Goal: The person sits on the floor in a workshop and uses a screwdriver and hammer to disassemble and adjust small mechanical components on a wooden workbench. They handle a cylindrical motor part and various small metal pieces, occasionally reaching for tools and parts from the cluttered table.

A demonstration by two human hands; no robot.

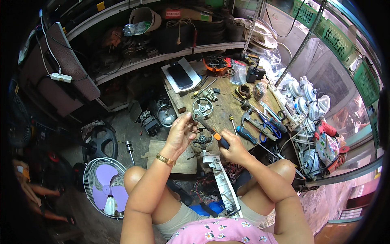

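My right hand [235, 147] is closed around the orange and black handle of a hand tool [218, 136]. Its grey metal shaft slants up and left toward my other hand, and its far end looks rounded. There my left hand [181, 132], with a gold bracelet at the wrist, has its fingers curled close to the tool's tip; what they pinch is too small to tell. Just beyond the tip lies a round metal motor end cover [202, 107]. Beneath the tool is a second motor cover [202, 139], above a white fan neck [222, 179] standing between my knees.
On the wooden bench [219, 114] lie a hammer [252, 122], blue-handled scissors [269, 128], a blue screwdriver [245, 134] and a phone [180, 76]. An orange bowl [216, 65] holds small parts. A purple-bladed fan [106, 189] lies at left; white fan parts [310, 99] pile up at right.
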